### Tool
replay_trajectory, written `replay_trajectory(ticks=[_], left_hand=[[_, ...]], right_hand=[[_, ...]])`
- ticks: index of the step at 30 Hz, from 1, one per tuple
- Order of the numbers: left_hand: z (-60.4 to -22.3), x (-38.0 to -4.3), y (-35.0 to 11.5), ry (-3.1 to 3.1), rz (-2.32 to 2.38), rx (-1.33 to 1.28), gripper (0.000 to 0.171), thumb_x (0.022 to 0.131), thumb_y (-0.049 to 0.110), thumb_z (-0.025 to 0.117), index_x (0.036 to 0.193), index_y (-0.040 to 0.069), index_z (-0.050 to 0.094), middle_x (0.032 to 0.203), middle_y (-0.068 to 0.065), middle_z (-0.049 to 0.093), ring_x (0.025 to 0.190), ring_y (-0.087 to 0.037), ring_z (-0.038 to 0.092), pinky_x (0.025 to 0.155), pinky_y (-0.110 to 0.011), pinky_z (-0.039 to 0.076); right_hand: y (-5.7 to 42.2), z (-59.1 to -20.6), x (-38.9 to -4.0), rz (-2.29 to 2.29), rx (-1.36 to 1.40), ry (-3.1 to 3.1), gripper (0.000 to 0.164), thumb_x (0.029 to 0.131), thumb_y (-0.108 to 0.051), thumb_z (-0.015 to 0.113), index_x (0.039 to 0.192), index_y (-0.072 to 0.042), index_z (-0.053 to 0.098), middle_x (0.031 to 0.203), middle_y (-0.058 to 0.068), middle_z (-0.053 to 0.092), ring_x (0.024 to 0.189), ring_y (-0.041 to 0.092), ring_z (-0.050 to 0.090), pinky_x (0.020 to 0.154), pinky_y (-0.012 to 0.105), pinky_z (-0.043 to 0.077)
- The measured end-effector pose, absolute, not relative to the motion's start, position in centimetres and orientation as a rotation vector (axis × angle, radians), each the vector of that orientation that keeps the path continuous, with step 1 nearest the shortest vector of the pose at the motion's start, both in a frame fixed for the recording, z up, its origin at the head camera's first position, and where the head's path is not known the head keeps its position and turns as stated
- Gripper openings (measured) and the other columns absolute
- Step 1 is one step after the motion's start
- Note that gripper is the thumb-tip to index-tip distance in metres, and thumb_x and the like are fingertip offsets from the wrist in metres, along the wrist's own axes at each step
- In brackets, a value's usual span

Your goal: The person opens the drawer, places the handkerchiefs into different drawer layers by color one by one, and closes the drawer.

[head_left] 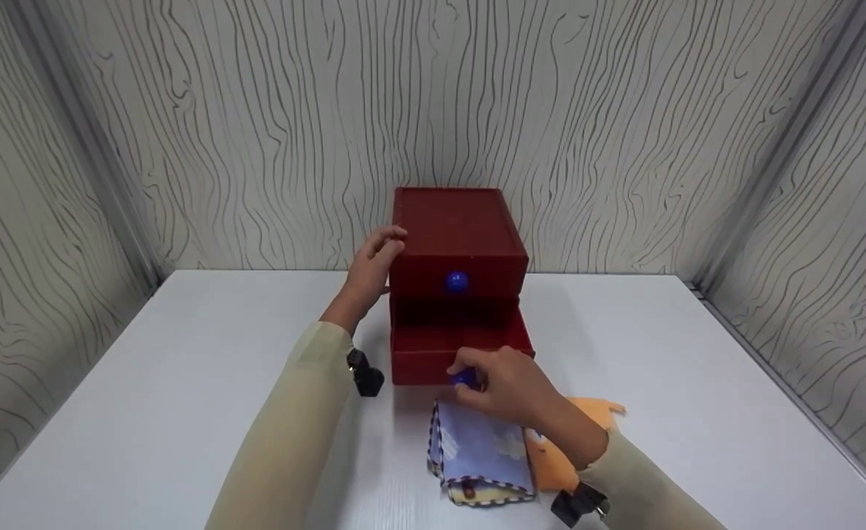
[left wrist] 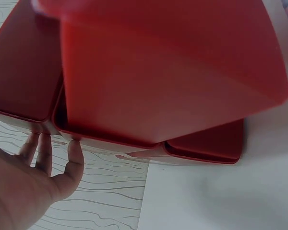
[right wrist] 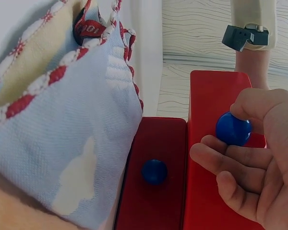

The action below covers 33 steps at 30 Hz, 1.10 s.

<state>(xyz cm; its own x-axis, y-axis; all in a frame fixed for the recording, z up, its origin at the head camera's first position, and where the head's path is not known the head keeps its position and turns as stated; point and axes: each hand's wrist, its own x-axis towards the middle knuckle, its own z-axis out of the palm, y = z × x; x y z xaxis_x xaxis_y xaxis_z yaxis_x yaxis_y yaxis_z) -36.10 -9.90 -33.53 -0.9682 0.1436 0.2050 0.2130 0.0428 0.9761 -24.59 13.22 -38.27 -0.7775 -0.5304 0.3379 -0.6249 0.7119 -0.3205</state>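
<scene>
A red drawer unit [head_left: 451, 221] stands on the table, and its middle drawer [head_left: 462, 335] is pulled out. My right hand [head_left: 510, 386] pinches that drawer's round blue knob [right wrist: 234, 128] between thumb and fingers. Inside, the visible part of the drawer shows only its bare red floor. My left hand [head_left: 370, 272] lies against the unit's left side, its fingertips at the upper edge; in the left wrist view, the fingers [left wrist: 44, 155] touch the side wall. The top drawer's blue knob [head_left: 457, 281] and the bottom drawer's blue knob [right wrist: 154, 171] sit on closed drawer fronts.
A folded light-blue cloth [head_left: 480, 445] with a braided red-and-white edge lies in front of the unit. Beside it is an orange cloth [head_left: 550, 467], partly covered by my right forearm. The white table [head_left: 219, 353] meets wood-patterned panels [head_left: 278, 132] behind and at both sides.
</scene>
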Motion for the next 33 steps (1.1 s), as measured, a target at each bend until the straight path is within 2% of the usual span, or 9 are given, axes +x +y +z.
replay_trajectory(ticks=[7, 15, 33], left_hand=[[-33.6, -36.0, -9.8, -2.225, -2.070, -0.370, 0.029, 0.100, 0.034, 0.044, 0.125, 0.023, 0.053, 0.143, -0.003, 0.040, 0.131, -0.024, 0.041, 0.096, -0.063, 0.041], [-33.6, -36.0, -9.8, -2.207, -2.092, -0.370, 0.029, 0.099, 0.033, 0.044, 0.125, 0.023, 0.053, 0.143, -0.003, 0.040, 0.130, -0.024, 0.043, 0.097, -0.063, 0.041], [-33.6, -36.0, -9.8, -2.218, -2.068, -0.392, 0.031, 0.099, 0.033, 0.043, 0.126, 0.021, 0.052, 0.146, -0.001, 0.040, 0.134, -0.023, 0.039, 0.097, -0.064, 0.040]], right_hand=[[13.2, -38.3, -24.2, 0.620, 0.948, -2.694, 0.011, 0.084, -0.023, 0.070, 0.095, -0.024, 0.068, 0.064, -0.013, 0.058, 0.059, 0.004, 0.048, 0.057, 0.017, 0.046], [13.2, -38.2, -23.8, 0.597, 0.969, -2.679, 0.011, 0.085, -0.024, 0.069, 0.096, -0.023, 0.068, 0.060, -0.013, 0.053, 0.055, 0.002, 0.044, 0.051, 0.017, 0.040], [13.5, -38.3, -23.2, 0.565, 1.015, -2.675, 0.011, 0.086, -0.024, 0.068, 0.097, -0.023, 0.067, 0.055, -0.014, 0.045, 0.051, -0.001, 0.037, 0.046, 0.016, 0.034]])
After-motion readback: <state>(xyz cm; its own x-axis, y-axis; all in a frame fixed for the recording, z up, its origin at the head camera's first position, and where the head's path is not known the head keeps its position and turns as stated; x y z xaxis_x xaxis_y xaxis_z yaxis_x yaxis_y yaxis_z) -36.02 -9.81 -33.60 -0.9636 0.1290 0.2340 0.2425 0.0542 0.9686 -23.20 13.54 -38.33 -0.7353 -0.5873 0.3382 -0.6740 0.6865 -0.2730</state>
